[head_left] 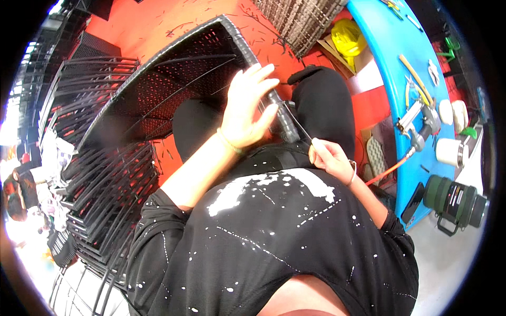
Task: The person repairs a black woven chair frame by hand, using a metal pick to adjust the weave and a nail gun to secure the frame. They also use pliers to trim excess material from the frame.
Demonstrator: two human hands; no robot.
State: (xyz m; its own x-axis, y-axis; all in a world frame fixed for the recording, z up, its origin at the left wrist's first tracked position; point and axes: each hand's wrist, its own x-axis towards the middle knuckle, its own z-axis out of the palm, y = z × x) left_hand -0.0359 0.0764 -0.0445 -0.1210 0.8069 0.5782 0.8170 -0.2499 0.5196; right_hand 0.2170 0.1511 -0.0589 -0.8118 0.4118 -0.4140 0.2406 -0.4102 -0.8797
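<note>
A black woven wicker piece (182, 79) on a frame leans across my lap, its wrapped edge (243, 45) running down toward my waist. Beside that edge my left hand (247, 108) is open, fingers stretched upward and thumb apart; whether the palm touches the edge I cannot tell. With my right hand (331, 159) I pinch the end of a thin dark strand (299, 125). The strand runs taut from my fingertips up to the lower part of the wrapped edge. Part of the wicker piece is hidden behind my left hand and forearm.
Stacked black metal frames (105, 205) stand at the left. A blue table (387, 58) curves along the right, bearing an air tool (421, 129) with an orange hose, pliers (410, 92), a phone (412, 203) and a green jug (448, 197). Dark offcuts litter the red floor (158, 29).
</note>
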